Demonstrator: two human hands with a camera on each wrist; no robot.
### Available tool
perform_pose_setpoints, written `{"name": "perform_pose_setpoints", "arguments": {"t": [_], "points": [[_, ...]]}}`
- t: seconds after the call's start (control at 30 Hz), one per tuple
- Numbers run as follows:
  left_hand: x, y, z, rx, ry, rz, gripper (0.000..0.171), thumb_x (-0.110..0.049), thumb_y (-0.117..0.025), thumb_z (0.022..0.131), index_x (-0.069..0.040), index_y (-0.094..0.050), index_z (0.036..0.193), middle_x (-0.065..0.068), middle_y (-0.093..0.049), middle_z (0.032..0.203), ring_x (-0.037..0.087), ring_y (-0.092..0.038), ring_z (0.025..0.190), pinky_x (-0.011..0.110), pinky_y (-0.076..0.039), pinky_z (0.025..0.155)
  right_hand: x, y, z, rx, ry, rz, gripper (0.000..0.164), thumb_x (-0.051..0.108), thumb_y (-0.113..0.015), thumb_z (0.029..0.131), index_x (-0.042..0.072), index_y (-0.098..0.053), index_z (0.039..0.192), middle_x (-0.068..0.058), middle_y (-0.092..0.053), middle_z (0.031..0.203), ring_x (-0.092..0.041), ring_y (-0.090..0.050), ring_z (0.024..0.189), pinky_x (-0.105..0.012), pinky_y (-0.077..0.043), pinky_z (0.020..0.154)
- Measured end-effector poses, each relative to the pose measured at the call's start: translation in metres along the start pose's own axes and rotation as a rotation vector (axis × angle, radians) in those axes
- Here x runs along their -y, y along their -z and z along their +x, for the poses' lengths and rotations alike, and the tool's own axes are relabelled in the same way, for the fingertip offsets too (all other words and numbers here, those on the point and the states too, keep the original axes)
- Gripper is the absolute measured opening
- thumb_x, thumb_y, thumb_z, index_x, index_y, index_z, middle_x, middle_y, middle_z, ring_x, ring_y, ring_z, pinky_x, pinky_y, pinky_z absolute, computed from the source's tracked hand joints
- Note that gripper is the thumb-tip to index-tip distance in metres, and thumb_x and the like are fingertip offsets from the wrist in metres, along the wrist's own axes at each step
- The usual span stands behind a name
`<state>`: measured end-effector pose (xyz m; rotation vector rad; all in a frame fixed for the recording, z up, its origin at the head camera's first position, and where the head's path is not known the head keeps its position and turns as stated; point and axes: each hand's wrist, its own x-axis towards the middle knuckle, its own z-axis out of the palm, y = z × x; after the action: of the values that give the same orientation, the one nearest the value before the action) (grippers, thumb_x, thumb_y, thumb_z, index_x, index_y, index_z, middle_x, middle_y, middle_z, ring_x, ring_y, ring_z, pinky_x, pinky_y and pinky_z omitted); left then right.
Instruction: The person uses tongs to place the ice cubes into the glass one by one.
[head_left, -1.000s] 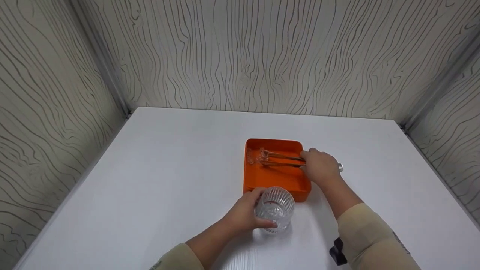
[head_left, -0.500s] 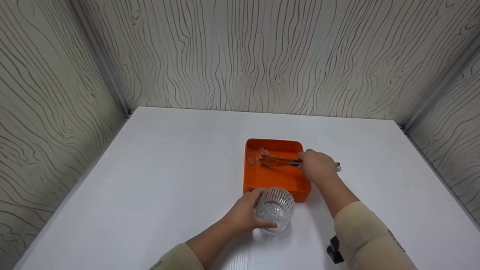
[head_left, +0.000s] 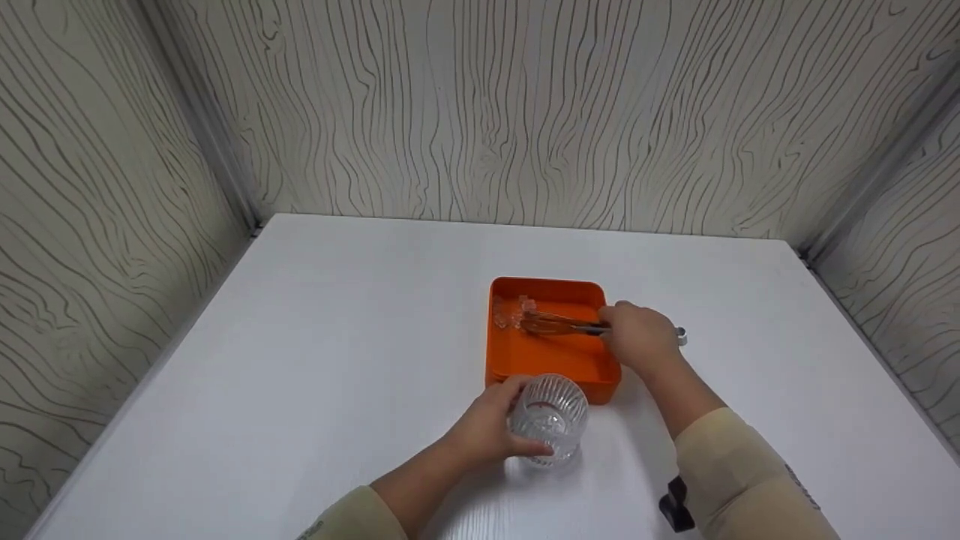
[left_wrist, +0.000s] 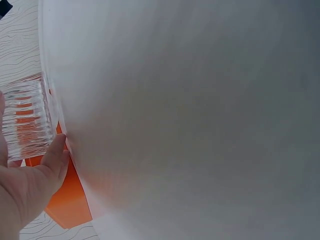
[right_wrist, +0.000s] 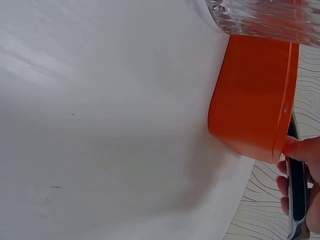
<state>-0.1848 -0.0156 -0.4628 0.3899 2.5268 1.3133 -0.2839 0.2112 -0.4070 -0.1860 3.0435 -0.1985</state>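
Observation:
My left hand (head_left: pixel 491 424) grips a ribbed clear glass (head_left: pixel 553 420) from its left side, thumb at the near side. The glass stands at the near edge of an orange tray (head_left: pixel 555 367). With my right hand (head_left: pixel 640 337) I hold a pair of tongs (head_left: pixel 577 326) over the tray's right wall. Their tips are close together, right at several clear ice cubes (head_left: pixel 527 306) in the tray's left back part. In the right wrist view, fingers and thumb wrap the dark-and-silver tongs handle (right_wrist: pixel 297 190).
All this stands on a white table (head_left: pixel 337 337). A patterned panel (head_left: pixel 480 112) rises behind it, with others at left and right. A small black object (head_left: pixel 676 504) shows beside the right sleeve.
The tongs' arms were apart a second ago and have closed together near the ice cubes. The right hand has shifted slightly; the left hand and glass have stayed in place.

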Motion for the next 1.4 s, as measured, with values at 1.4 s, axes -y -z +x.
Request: {"name": "perform_pose_setpoints", "arguments": {"t": [1.4], "points": [[0.002, -0.002, 0.002, -0.012, -0.001, 0.023, 0.075, -0.044, -0.082, 0.059, -0.035, -0.042, 0.123, -0.010, -0.049, 0.119, 0.013, -0.047, 0.110, 0.041, -0.042, 0.097, -0.030, 0.049, -0.043, -0.079, 0.103, 0.070, 0.010, 0.020, -0.065, 0.085, 0.015, -0.065, 0.094, 0.001, -0.055, 0.076, -0.019, -0.049, 0.066, -0.032, -0.042, 0.056]]}}
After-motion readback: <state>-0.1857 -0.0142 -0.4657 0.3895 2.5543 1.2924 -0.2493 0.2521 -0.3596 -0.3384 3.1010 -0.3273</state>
